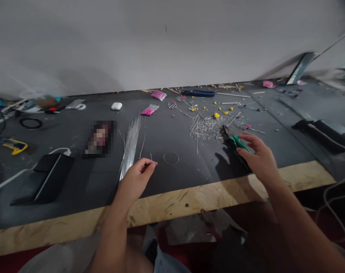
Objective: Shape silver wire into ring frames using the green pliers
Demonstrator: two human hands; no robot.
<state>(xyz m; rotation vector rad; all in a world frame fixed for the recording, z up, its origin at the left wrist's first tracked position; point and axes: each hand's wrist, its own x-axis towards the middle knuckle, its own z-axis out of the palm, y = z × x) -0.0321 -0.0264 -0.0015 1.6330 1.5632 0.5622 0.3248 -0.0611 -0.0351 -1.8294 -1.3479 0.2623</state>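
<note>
The bundled wires look like smooth, shiny metal, the plier handles like plastic. The tabletop is matt, with a rough-looking, stained wooden edge; the packets are glossy plastic.

The room is dim and greyish, with a dull, even light on the wall. It seems to fall from the right, since the right hand throws a dark shadow leftward over the desk and the stand shades the wall on its left. A pale patch lights the wooden edge; the wires glint silver. Everything under the desk sinks into gloom. Fine bits look soft, the far sides smear and bend, and coarse pixel blocks mask the phone.
</note>
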